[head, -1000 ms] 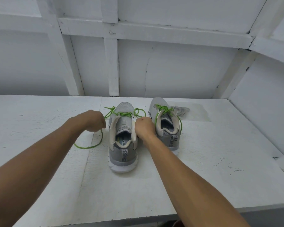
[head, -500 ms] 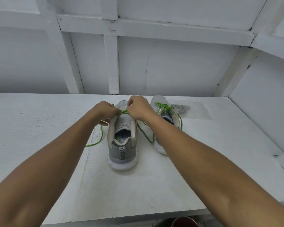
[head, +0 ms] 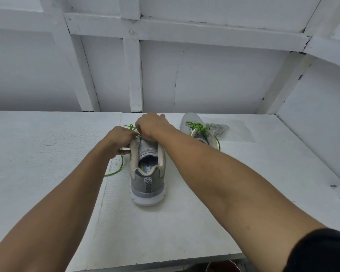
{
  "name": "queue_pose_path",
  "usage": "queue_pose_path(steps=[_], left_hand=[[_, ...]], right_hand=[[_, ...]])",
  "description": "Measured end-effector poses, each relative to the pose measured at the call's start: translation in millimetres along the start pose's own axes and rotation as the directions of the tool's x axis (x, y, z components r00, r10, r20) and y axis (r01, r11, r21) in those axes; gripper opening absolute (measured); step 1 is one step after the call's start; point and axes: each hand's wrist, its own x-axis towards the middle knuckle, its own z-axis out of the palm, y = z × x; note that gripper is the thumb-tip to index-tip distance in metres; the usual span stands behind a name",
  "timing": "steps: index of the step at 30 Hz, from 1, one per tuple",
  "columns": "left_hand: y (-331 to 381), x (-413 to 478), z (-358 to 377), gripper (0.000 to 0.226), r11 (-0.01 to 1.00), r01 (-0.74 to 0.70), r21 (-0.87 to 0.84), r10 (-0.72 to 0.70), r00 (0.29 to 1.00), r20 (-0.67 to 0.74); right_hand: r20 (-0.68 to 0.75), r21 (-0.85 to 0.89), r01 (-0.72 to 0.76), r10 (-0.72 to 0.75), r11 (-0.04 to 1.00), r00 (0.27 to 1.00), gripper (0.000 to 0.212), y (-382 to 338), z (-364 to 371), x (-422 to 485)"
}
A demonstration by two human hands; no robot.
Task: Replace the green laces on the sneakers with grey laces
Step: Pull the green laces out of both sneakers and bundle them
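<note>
Left hand (head: pixel 118 140) grip: fingers curled on the left eyelet edge of the near sneaker (head: pixel 147 173), pinning it. Right hand (head: pixel 151 126) grip: curled down over the top of the lacing and, as far as I can judge, clamped on the green lace (head: pixel 130 127); fingertips are hidden under the knuckles. A loop of that lace pokes up between my hands, and one loose end trails down the sneaker's left side onto the worktop (head: pixel 47 154).

Step in hand: unthreading the top eyelets. To do it well, I should keep the left grip close to the eyelet being worked, pull the lace straight out along the hole, one crossing at a time, and watch that the loose end doesn't snag.

The far sneaker (head: pixel 190 117), just to the right and further back, is fully laced with a second green lace (head: pixel 197 126). The grey laces (head: pixel 218 127) are bunched just beside it, untouched. Early in the task.
</note>
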Motion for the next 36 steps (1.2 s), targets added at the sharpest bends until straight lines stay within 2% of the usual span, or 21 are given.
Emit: queue_pose_path(steps=[4,8,12,15,18,20,25,28,30,34,36], left_hand=[[-4,-1,0,0.016,0.999,-0.005,-0.039,0.006,1.0,0.006],[-5,-1,-1,0.015,0.998,-0.006,-0.069,0.006,1.0,0.008],[-5,-1,1,0.017,0.995,0.008,-0.097,-0.01,1.0,-0.021],[-4,-2,3,0.02,0.993,0.006,-0.115,-0.009,1.0,-0.028],[-5,-1,2,0.02,0.992,0.002,-0.123,-0.006,0.999,-0.032],[-5,-1,2,0.019,0.991,-0.002,-0.13,-0.001,1.0,-0.022],[-6,0,2,0.02,0.994,-0.01,-0.106,0.008,1.0,-0.015],[-6,2,2,0.022,0.997,-0.016,-0.079,0.015,1.0,-0.014],[-5,2,2,0.022,0.997,-0.017,-0.073,0.016,1.0,-0.014],[-5,2,2,0.023,0.996,-0.009,-0.086,0.007,1.0,-0.019],[-5,1,3,0.022,0.996,-0.005,-0.086,0.003,1.0,-0.022]], right_hand=[[-0.086,-0.151,0.065,-0.079,0.986,0.993,0.019,-2,6,5],[-0.055,-0.188,0.06,-0.071,0.98,0.996,0.016,5,0,6],[-0.083,-0.231,-0.121,0.104,0.965,0.991,0.031,32,-17,5],[-0.061,-0.183,-0.218,0.21,0.959,0.976,0.041,35,-18,4],[-0.02,-0.079,-0.07,0.068,0.994,0.997,0.036,11,-16,7],[0.017,-0.127,0.026,-0.024,0.992,1.0,0.023,-2,-13,7],[0.011,-0.216,0.027,-0.025,0.976,1.0,0.009,3,-8,4],[0.054,-0.237,0.041,-0.029,0.971,0.998,0.024,8,-8,4],[0.018,-0.248,0.044,-0.041,0.968,0.999,0.022,9,-12,5],[-0.047,-0.27,-0.073,0.063,0.96,0.997,0.004,33,-32,5],[-0.083,-0.266,-0.195,0.18,0.944,0.98,0.02,53,-39,4]])
